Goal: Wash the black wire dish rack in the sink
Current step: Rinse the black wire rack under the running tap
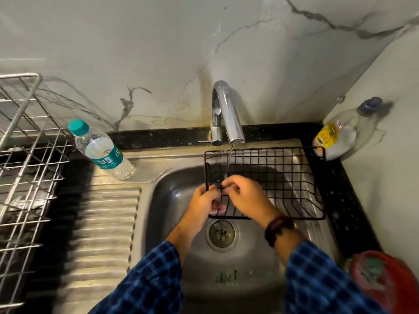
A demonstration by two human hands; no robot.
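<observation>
The black wire dish rack [283, 175] is held over the steel sink [172, 200], its far right corner near the counter. A thin stream of water falls from the chrome tap [226, 114] onto the rack's left end. My left hand [204, 205] grips the rack's left edge, fingers curled round the wires. My right hand [247, 196] pinches the wires at the same corner, right under the stream.
A water bottle with a teal cap [99, 150] stands on the sink's left ledge beside the ribbed drainboard [102, 234]. A silver wire rack [25, 168] sits at far left. A soap bottle [337, 134] leans in the right corner. A red bowl [385, 277] sits at lower right.
</observation>
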